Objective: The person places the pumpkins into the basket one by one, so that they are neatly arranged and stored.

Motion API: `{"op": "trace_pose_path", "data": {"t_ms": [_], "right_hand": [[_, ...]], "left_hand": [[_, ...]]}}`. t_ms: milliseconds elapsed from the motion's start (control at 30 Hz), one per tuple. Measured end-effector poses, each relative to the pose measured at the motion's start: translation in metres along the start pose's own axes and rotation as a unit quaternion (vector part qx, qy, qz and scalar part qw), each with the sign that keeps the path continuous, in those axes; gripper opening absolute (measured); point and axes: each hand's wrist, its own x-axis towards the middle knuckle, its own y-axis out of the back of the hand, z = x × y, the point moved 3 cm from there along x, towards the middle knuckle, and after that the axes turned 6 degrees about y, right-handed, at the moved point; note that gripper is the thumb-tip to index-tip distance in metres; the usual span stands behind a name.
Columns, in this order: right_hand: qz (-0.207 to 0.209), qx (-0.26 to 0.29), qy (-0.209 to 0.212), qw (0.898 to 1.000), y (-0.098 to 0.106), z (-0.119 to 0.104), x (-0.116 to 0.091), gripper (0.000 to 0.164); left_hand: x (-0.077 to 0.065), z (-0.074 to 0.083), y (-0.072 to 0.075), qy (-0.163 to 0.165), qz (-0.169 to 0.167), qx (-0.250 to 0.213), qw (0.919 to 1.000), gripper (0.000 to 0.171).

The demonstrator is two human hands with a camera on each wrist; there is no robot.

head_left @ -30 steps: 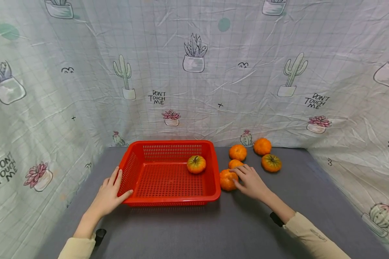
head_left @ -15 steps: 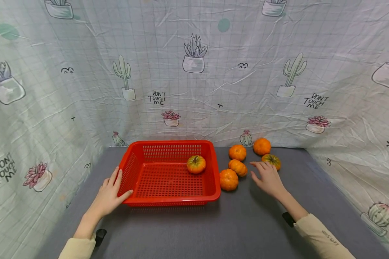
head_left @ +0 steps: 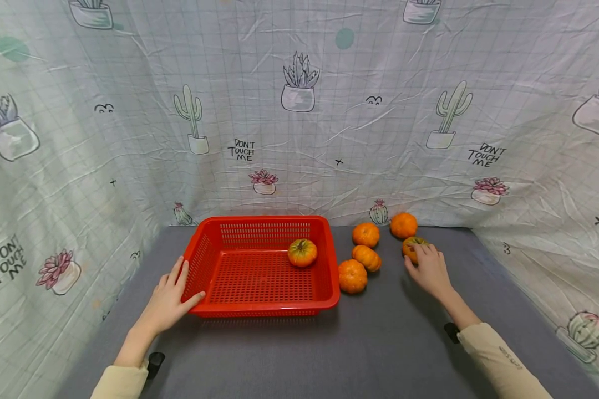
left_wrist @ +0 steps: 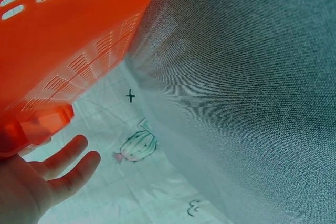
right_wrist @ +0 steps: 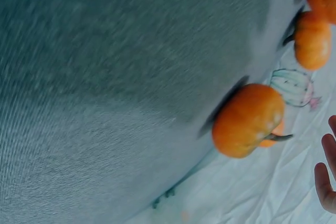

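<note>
My left hand (head_left: 165, 302) rests on the left rim of a red plastic basket (head_left: 259, 306) in the head view, fingers extended along the rim and thumb on its front corner. In the left wrist view, two straight fingers show beside the basket's rim. A green-streaked mini pumpkin (head_left: 303, 253) lies inside the basket. Over another green-streaked mini pumpkin (head_left: 407, 252) at the right hovers my right hand (head_left: 431, 272), partly covering it. In the right wrist view, that hand's loosely extended fingers (right_wrist: 327, 153) are apart from the nearest pumpkin (right_wrist: 245, 121) and its stem.
Orange mini pumpkins stand right of the basket: one near its front corner (head_left: 352, 276), one behind that (head_left: 366, 258), another farther back (head_left: 366, 235). A further orange pumpkin (head_left: 404, 225) sits near the back curtain (head_left: 299, 138). All lie on a grey tabletop (head_left: 279, 354).
My right hand has left the orange pumpkins beside the basket and moved right to the green-streaked pumpkin. The left hand and basket have stayed put.
</note>
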Motion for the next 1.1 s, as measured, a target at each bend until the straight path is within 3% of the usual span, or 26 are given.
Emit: {"op": "trace_pose_path", "data": {"t_ms": [267,533,700,933,1100], "right_hand": [[-0.011,-0.001,-0.043,0.999,-0.004,0.02,-0.002,0.039],[-0.104,-0.005,-0.115,0.988,-0.017,0.041,-0.004,0.056],[-0.132,0.011,-0.14,0.981,-0.02,0.05,-0.001,0.065],[-0.202,0.056,-0.202,0.957,-0.029,0.063,0.005,0.082],[-0.237,0.073,-0.218,0.944,-0.036,0.069,0.007,0.087]], "left_hand": [[0.0,-0.001,0.0,0.0,-0.002,0.0,1.0,0.085],[0.0,-0.001,-0.001,0.001,-0.006,-0.003,1.0,0.085],[0.001,0.0,0.0,0.001,-0.006,-0.001,1.0,0.085],[0.001,0.0,0.001,-0.001,-0.008,0.001,1.0,0.085],[0.001,-0.001,0.0,-0.001,-0.008,0.003,1.0,0.085]]}}
